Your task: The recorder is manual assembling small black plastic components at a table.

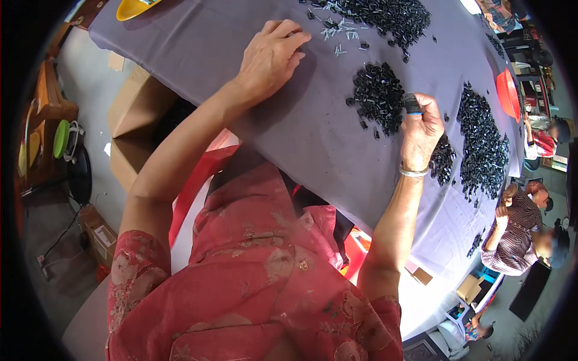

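Note:
My left hand is over the grey tablecloth, left of a scatter of small silver pins. Its fingers are curled together, and a tiny dark bit shows between them, too small to name. My right hand is at the right edge of a pile of small black plastic parts. A black wrap covers one of its digits, and a bracelet circles the wrist. The right fingers are bent inward; whatever they hold is hidden.
The grey-purple tablecloth carries a larger black heap at the far side and another to the right. A yellow dish lies far left, a red basin far right. Cardboard boxes stand beside the table. Other people sit at right.

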{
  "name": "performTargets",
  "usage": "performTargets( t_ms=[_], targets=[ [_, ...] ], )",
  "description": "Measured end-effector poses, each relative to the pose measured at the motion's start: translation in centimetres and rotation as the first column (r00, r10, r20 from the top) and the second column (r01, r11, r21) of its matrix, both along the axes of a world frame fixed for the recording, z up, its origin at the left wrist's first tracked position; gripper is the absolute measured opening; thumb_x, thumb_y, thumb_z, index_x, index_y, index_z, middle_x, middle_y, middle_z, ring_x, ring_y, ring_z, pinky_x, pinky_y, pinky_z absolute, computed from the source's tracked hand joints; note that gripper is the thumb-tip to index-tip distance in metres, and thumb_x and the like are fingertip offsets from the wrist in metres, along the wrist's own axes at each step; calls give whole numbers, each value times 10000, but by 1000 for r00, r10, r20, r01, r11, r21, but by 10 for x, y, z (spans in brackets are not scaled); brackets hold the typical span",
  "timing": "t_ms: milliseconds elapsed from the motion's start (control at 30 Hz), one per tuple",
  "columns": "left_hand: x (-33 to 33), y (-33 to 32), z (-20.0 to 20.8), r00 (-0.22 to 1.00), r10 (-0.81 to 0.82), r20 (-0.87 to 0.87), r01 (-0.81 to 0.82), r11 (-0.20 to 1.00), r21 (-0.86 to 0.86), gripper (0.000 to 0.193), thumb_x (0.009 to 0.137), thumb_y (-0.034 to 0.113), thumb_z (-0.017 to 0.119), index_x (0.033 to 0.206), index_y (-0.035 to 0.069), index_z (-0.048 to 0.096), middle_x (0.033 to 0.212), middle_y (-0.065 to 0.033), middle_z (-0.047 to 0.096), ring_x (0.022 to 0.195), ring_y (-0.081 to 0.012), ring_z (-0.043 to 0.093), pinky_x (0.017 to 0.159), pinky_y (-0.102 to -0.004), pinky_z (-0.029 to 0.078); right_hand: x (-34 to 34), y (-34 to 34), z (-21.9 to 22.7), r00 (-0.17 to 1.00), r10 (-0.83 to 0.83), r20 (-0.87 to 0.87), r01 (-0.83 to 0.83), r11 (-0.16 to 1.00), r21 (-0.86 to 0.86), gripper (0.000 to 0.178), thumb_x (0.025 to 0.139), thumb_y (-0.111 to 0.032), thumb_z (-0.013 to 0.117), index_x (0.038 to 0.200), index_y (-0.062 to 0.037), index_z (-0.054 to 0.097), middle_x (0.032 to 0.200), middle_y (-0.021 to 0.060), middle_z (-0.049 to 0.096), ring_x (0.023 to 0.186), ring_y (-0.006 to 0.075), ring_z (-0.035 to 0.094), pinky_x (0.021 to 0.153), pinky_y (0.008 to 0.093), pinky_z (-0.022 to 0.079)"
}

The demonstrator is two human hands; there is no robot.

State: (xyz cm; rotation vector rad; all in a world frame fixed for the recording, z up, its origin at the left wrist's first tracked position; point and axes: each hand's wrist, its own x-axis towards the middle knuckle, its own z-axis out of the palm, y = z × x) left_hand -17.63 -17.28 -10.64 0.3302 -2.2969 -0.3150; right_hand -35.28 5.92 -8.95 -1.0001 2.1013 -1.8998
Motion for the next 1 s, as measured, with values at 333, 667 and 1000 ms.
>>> performTargets(
  t_ms=[333, 667, 1000],
  targets=[
    [27, -42, -14, 984, 135, 113, -122, 986, -115, 150, 774, 79, 667, 922, 106, 665, 942, -29, 608, 910, -246, 583, 778, -388, 453, -7, 0, 2, 991, -1, -134, 6, 999, 40, 60, 902, -70, 660, 950, -35, 660, 793, -54, 592, 666, 15, 474, 587, 165, 369],
    [34, 39, 7, 989, -97, -115, 128, 944, 305, 197, 736, -1, 698, 917, 51, 640, 894, -94, 601, 838, -302, 595, 712, -375, 494, 4, 2, 12, 959, 273, -82, -251, 944, 212, 186, 838, 111, 599, 953, -14, 675, 867, -45, 602, 778, 35, 520, 723, 176, 416],
    [37, 67, -1, 976, -182, -120, 217, 770, 599, 172, 790, -57, 643, 941, 24, 642, 868, -83, 592, 772, -239, 614, 646, -318, 496, 8, 2, 18, 900, 359, -246, -212, 856, 472, 261, 742, 163, 568, 897, -20, 670, 794, -16, 567, 703, 55, 502, 641, 197, 409]
  ],
)
